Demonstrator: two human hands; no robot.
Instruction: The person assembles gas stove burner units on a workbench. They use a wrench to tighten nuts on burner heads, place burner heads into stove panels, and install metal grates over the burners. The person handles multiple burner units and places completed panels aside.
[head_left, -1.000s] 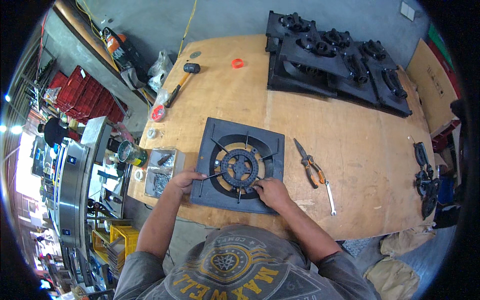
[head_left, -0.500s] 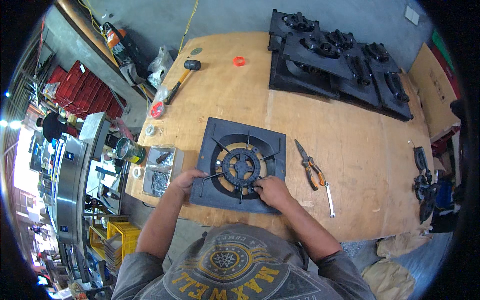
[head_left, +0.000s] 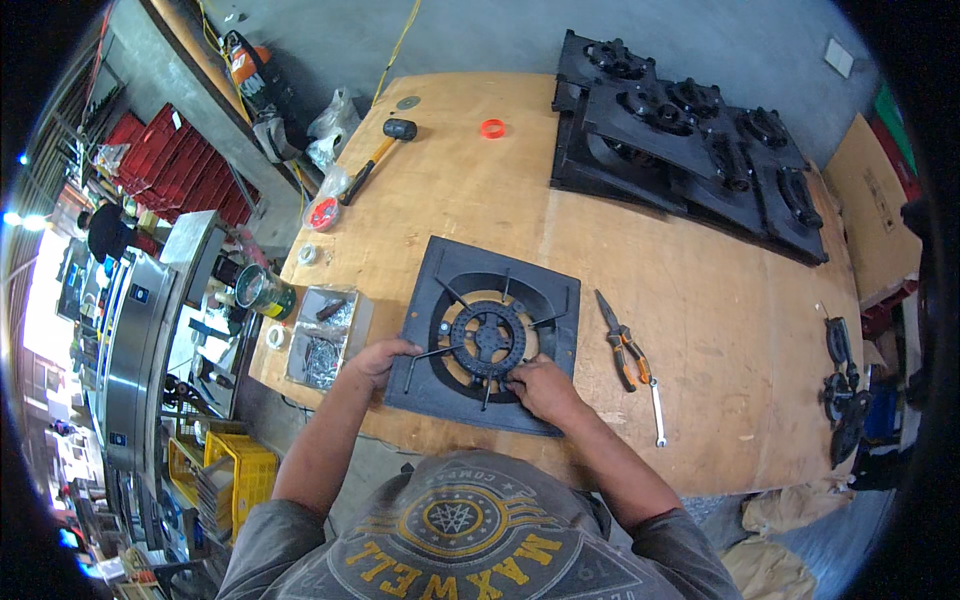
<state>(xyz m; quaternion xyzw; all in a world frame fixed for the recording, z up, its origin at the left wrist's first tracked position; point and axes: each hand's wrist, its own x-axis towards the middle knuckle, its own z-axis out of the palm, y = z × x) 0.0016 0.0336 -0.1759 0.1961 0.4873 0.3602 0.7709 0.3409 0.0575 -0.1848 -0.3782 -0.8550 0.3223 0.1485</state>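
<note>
A square black cast-iron gas stove top (head_left: 420,385) lies on the wooden table in front of me, slightly turned. Several support ribs point inward over its round opening, where a black burner ring (head_left: 488,340) sits in the middle. At the left edge, my left hand (head_left: 378,362) is closed on the plate, thumb on top and the other fingers mostly hidden. Over the lower right of the opening, my right hand (head_left: 545,388) has its fingers curled in beside the burner ring. Whatever they pinch there is hidden.
Orange-handled pliers (head_left: 622,345) and a wrench (head_left: 657,412) lie right of the plate. Left are a hardware box (head_left: 362,325), a tin can (head_left: 264,290) and a mallet (head_left: 375,160). Stacked black stove parts (head_left: 680,190) fill the far right; a red ring (head_left: 492,129) lies farther back.
The whole view has shifted slightly with my head. Both hands keep nearly the same places on the stove top, with only slight movement of the right fingers.
</note>
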